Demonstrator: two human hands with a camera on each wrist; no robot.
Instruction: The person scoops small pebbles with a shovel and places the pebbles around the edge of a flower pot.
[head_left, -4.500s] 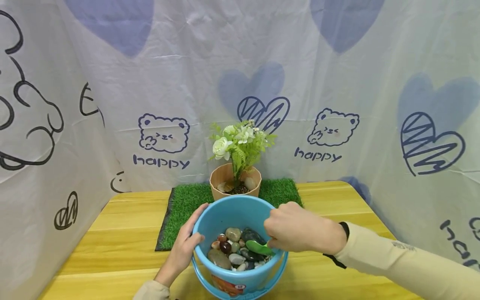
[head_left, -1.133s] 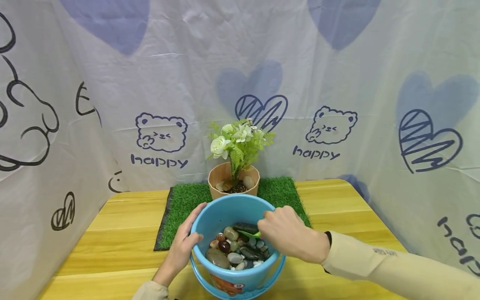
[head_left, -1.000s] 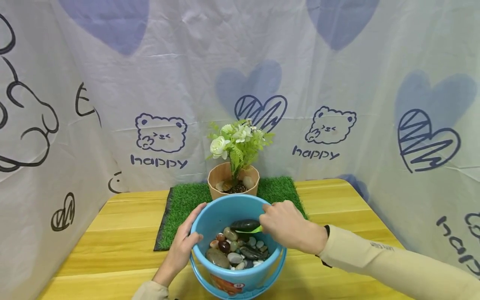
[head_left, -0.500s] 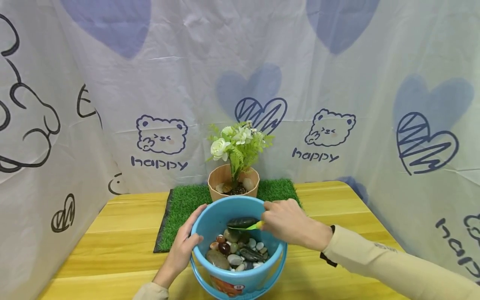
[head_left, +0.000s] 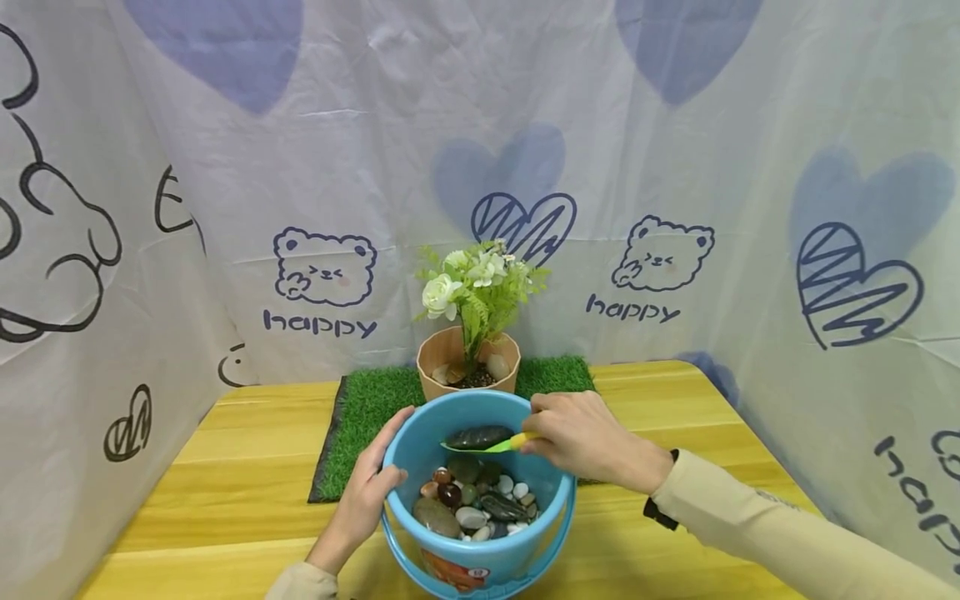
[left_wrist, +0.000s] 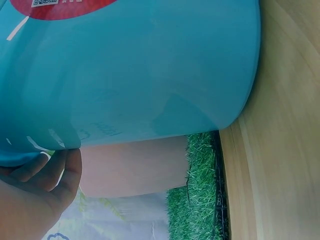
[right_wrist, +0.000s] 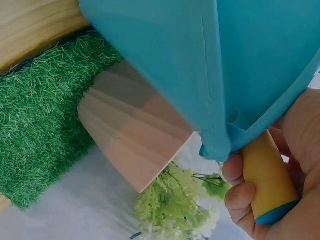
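In the head view my left hand (head_left: 363,492) grips the left rim of a light blue bucket (head_left: 521,560), thumb inside and fingers outside. Stones of several colours (head_left: 472,518) cover the bucket's bottom. My right hand (head_left: 581,437), above the bucket's right rim, holds a toy shovel (head_left: 497,448) with a green blade. In the right wrist view, fingers wrap its yellow handle (right_wrist: 267,175). A large dark stone (head_left: 478,437) rests on the blade, inside the bucket's mouth and above the other stones. The left wrist view shows fingers (left_wrist: 67,172) against the bucket's outer wall.
Just behind the bucket, a peach flowerpot (head_left: 430,367) with white artificial flowers (head_left: 480,279) stands on a green turf mat (head_left: 371,417). Pale stones lie in the pot. Beneath is a yellow wood-grain table (head_left: 225,492), and printed white cloth (head_left: 405,167) hangs around it.
The shovel blade has come up from among the stones with the dark stone on it, shifting left and toward the far rim. My left hand has stayed on the bucket rim.
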